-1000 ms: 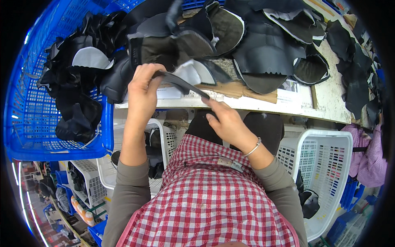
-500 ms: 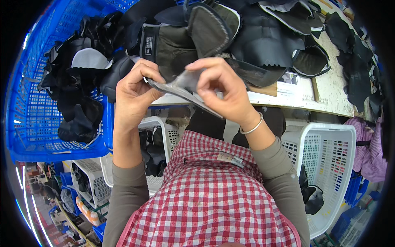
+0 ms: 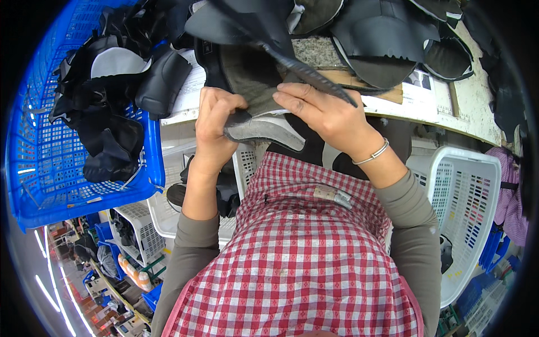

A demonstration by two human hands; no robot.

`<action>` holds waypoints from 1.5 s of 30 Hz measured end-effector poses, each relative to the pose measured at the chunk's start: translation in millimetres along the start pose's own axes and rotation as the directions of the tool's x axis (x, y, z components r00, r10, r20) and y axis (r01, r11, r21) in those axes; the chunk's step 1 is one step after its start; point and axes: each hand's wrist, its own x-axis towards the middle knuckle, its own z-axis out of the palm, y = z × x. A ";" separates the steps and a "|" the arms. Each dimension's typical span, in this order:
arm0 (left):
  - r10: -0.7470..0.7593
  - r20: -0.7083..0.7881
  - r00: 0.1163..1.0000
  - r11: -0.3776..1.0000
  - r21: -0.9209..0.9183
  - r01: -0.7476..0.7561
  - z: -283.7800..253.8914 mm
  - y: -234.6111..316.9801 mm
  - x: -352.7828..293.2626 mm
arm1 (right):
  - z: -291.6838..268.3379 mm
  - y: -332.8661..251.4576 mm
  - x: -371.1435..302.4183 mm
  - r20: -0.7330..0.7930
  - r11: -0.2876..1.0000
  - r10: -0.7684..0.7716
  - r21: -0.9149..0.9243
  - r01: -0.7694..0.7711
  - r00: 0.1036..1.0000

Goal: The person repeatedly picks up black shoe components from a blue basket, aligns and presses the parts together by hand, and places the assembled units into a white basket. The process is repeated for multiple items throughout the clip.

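Observation:
A black shoe upper [image 3: 250, 70] with an olive-grey lining stretches from the table's front edge toward me. Its near end is bent over, showing a pale grey strip [image 3: 268, 129]. My left hand [image 3: 218, 119] grips the left corner of that end, fingers curled in. On the other side, my right hand [image 3: 334, 118] has its fingers fairly straight and pressed together against the upper's edge; its thumb is hidden. A dark flap of the upper [image 3: 303, 70] stands up just beyond my right fingers, partly blurred.
To the left, a blue basket [image 3: 84, 208] is heaped with black shoe pieces [image 3: 109, 149]. More black uppers [image 3: 384, 33] lie across the worktable [image 3: 477, 115]. White baskets [image 3: 469, 163] stand below the table, at right and left of my lap.
Both hands have shifted slightly right. The near end has turned to show its grey strip, more of the upper has come up off the table, and my right fingers have straightened.

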 end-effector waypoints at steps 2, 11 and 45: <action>-0.007 0.011 1.000 0.998 0.059 0.006 1.5 3.3 -0.7 | -3.6 -1.3 1.2 0.002 0.996 -0.050 -0.073 0.050 0.999; 0.193 -0.072 0.978 0.978 0.092 -0.186 2.3 14.4 8.9 | -30.1 7.6 18.4 -0.012 1.000 -0.016 0.015 0.016 1.000; -0.018 0.330 0.944 1.000 0.010 0.015 -65.2 52.2 87.4 | -64.4 -19.1 45.3 0.130 0.993 0.050 -0.108 -0.036 0.990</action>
